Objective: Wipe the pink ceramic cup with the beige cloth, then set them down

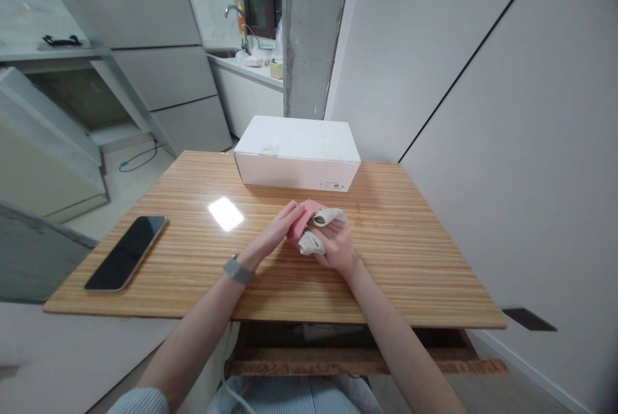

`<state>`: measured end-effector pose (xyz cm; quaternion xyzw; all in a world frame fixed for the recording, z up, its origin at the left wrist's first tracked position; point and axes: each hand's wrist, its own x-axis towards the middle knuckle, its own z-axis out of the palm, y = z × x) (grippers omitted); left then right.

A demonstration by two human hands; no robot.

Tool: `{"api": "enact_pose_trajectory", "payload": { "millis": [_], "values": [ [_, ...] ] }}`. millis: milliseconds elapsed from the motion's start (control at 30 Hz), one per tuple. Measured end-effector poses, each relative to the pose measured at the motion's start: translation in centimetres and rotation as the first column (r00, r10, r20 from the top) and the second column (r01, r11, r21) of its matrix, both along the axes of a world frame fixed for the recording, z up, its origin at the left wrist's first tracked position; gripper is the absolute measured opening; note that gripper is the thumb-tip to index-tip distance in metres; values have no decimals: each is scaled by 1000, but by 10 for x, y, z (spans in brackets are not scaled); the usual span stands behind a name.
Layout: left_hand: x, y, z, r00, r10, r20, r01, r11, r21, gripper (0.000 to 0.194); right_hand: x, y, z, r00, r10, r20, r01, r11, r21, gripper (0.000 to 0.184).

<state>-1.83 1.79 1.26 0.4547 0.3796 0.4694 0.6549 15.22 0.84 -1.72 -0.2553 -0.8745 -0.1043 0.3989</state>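
Observation:
Over the middle of the table, my left hand (282, 226) has its fingers closed along the side of a small pink object (296, 231), whose kind I cannot make out. My right hand (339, 245) grips a bunched off-white cloth (313, 244) and presses it against the pink object. Folds of the cloth stick out above and below the right-hand fingers, hiding much of the pink surface. Both hands are close together, just in front of a white box.
The closed white box (294, 169) stands at the table's far edge. A black-screened phone (128, 253) lies at the left. The wooden table (425, 266) has an open drawer (309, 366) below its front edge. A white wall rises at the right.

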Motion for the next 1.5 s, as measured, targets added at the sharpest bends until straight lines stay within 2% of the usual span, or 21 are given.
{"api": "enact_pose_trajectory", "payload": {
  "millis": [100,200,333,433,500,567,700,767,867,967,1033,1100,1200,1333,1500],
  "values": [
    [2,-2,-2,999,-26,-21,28,996,85,27,4,2,0,992,-87,-97,78,993,-92,29],
    [4,-2,-4,991,-107,83,98,989,114,28,10,5,-3,967,-145,-207,123,985,-118,30],
    [5,0,-4,945,-184,271,175,983,55,27,10,4,-6,956,-77,-282,85,996,14,34],
    [6,4,-4,933,-79,352,116,990,-84,27,5,1,-5,980,-9,-199,29,995,97,38],
    [5,5,-5,947,-7,321,62,985,-161,33,0,-2,-4,995,32,-93,-18,988,154,40],
    [4,6,-3,977,-10,212,46,985,-165,34,-3,-3,-3,999,46,-22,-42,982,182,41],
    [-1,5,4,995,-67,-69,71,996,49,27,1,-2,-2,999,32,-19,-29,990,136,40],
    [-2,3,8,986,-91,-143,111,985,134,28,5,0,-3,999,40,-34,-36,992,118,39],
    [0,0,8,986,-121,-117,138,979,151,34,10,3,-3,994,0,-105,8,997,73,35],
    [3,-2,2,985,-170,13,168,981,96,38,10,6,-2,970,-79,-229,72,997,-39,32],
    [5,-2,-2,977,-191,101,186,981,56,34,9,6,0,957,-79,-279,67,996,-52,33],
    [6,0,-4,971,-164,172,163,986,24,27,8,5,1,963,-52,-263,48,999,-21,35],
    [4,3,-5,968,-76,239,88,995,-42,32,3,1,0,994,-5,-110,14,996,85,38],
    [-1,6,-3,972,-37,230,67,990,-124,39,-4,-5,-3,998,3,60,-14,980,197,40],
    [-6,7,3,991,-125,38,127,990,-60,30,-2,-5,-1,998,55,28,-58,989,138,42]
  ]
}}
